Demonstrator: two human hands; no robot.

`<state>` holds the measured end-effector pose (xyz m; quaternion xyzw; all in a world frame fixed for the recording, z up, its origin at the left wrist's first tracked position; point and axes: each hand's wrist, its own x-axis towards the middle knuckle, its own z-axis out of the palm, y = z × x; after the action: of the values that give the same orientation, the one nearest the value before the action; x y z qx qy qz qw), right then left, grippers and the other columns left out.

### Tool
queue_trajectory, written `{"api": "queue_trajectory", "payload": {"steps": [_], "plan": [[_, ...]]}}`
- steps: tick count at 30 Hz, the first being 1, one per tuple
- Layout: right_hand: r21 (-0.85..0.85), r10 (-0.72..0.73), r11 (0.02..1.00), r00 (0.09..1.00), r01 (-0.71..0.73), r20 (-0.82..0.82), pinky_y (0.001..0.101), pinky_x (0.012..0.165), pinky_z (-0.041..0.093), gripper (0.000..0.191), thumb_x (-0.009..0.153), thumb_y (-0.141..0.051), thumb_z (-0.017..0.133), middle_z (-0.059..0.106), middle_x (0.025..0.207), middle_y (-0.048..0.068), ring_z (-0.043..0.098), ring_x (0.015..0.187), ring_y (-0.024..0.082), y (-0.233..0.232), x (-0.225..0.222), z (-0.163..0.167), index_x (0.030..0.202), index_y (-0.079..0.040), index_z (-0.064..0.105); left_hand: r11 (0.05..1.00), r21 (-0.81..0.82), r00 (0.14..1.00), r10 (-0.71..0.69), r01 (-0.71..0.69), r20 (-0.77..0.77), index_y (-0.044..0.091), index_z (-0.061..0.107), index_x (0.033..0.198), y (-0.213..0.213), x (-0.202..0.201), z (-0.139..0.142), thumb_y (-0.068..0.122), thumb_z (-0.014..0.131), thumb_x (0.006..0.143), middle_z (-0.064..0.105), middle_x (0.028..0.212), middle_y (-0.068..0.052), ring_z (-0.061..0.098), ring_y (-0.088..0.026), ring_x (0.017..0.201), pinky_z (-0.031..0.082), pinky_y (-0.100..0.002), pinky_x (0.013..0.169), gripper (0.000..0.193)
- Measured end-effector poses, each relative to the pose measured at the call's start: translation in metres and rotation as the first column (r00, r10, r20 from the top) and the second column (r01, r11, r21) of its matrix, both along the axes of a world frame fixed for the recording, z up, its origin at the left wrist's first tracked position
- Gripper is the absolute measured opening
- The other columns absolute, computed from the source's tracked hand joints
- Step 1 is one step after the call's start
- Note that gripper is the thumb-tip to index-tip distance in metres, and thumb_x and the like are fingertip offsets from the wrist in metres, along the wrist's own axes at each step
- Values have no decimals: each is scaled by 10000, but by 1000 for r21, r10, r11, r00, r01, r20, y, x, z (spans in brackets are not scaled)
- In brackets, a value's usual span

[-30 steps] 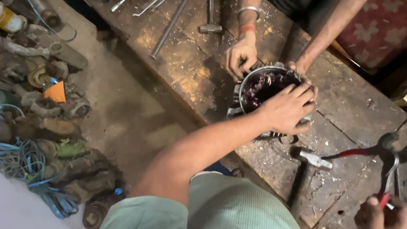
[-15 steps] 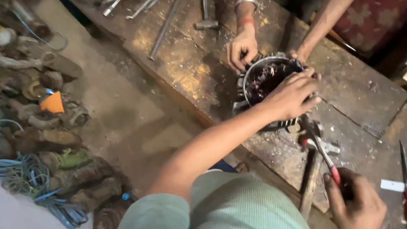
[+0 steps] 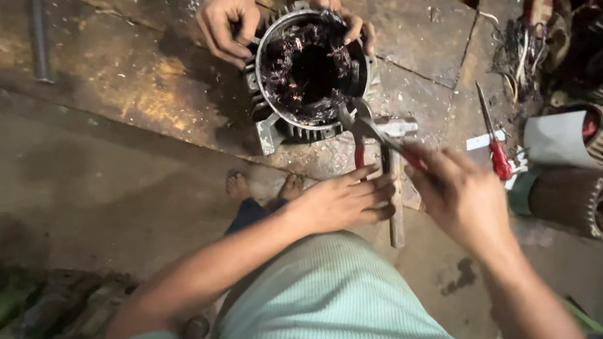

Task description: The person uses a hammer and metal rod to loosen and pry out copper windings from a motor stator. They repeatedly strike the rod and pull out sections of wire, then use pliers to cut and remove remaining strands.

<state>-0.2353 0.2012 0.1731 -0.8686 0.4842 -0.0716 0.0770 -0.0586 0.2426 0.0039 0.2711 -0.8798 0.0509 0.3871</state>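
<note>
Motor housing (image 3: 311,74) w/ dark copper windings stands on the wooden bench (image 3: 148,81), just beyond both hands' fingertips; a co-worker's two hands grip its far rim. Left hand (image 3: 341,201) & right hand (image 3: 460,195) each curl fingers round a red handle of the pliers (image 3: 371,131), whose tips touch the housing's near rim. Red screwdriver (image 3: 496,149) lies right of right-hand fingers.

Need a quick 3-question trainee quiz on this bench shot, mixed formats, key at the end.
1. True or false: the right hand holds red-handled pliers whose tips meet the rim of the motor stator.
2. Whose hands steady the stator at its far side? A) the wearer's B) another person's hands C) nobody's
3. Fill in: the red-handled screwdriver lies on the ____, right of the pliers.

Key: 1 true; 2 B; 3 workbench.
</note>
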Motion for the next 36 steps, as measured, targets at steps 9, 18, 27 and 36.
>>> {"api": "queue_trajectory", "payload": {"steps": [9,18,27,36], "plan": [[316,193,948,849,-33,-491,309,504,591,297,993,-406,615,773,831,38,706,503,178,-94,49,34,1216,-258,746,990,139,999,-24,29,-41,138,646,853,-14,-28,7,241,631,843,638,861,-5,660,-179,824,518,-357,765,105],[332,352,917,835,-219,-422,374,535,567,276,930,-361,662,754,710,79,679,525,227,-135,81,39,1119,-204,788,994,55,907,-59,91,-418,82,615,802,-37,-21,1,206,605,876,580,716,-30,632,-196,637,481,-359,590,145],[172,242,967,892,-189,-381,388,404,501,377,982,-242,635,658,760,103,615,441,248,-66,47,-2,1326,-99,688,997,65,998,-36,39,-51,130,586,681,-30,-20,-12,233,618,1020,595,599,-1,570,-106,504,474,-304,527,355],[204,230,971,738,-128,-634,390,394,521,424,1015,-251,571,697,855,94,662,458,246,-61,89,16,1416,-117,603,997,-40,935,-71,61,-347,153,700,942,-38,-21,-27,306,664,914,542,772,-1,555,-183,656,457,-343,618,160]]}}
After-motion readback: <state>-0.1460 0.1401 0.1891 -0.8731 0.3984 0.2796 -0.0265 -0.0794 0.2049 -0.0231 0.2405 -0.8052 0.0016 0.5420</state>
